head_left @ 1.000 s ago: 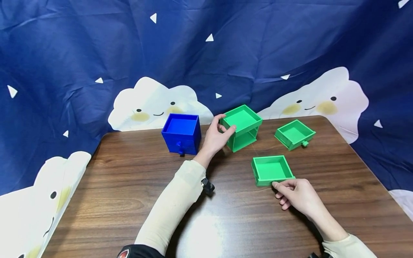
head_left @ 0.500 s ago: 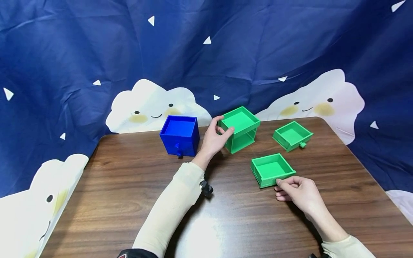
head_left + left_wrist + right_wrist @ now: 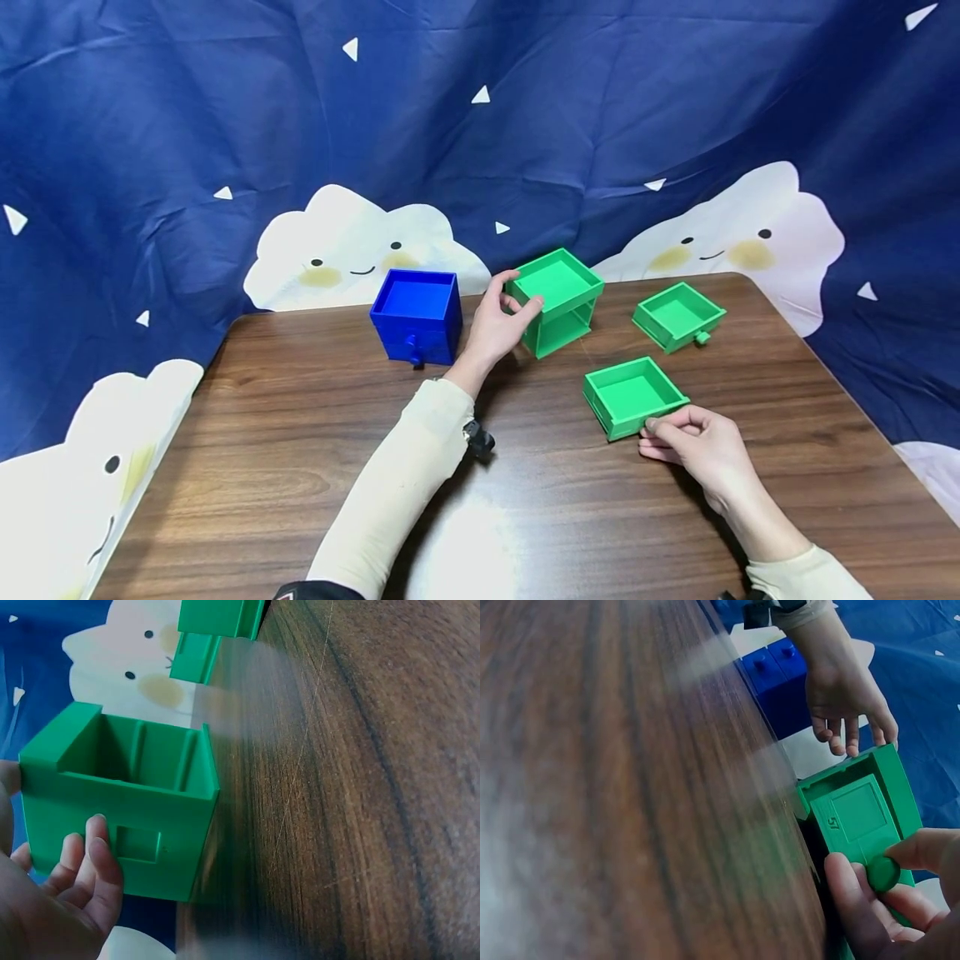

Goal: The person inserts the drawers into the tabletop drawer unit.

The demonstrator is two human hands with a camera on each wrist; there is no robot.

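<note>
The green cabinet (image 3: pixel 559 292), with a tray-like top and an open front, stands at the back of the table. My left hand (image 3: pixel 501 327) grips its left side, fingers along the wall (image 3: pixel 135 844) in the left wrist view. A green drawer (image 3: pixel 636 398) lies nearer, its front toward me and turned slightly right. My right hand (image 3: pixel 708 454) pinches that drawer's round knob (image 3: pixel 883 874) between thumb and fingers, as the right wrist view shows. The second green drawer (image 3: pixel 678 317) rests at the right rear, its knob facing front-right, untouched.
A blue cabinet (image 3: pixel 417 321) with knobs on its front stands left of my left hand. The wooden table (image 3: pixel 300 450) ends at the back against a dark blue cloth (image 3: pixel 420 108) with white clouds and triangles.
My right hand has turned the nearer drawer so that its front angles to the right, and its fingers have closed in at the knob. The left hand keeps its grip. The head view has shifted slightly.
</note>
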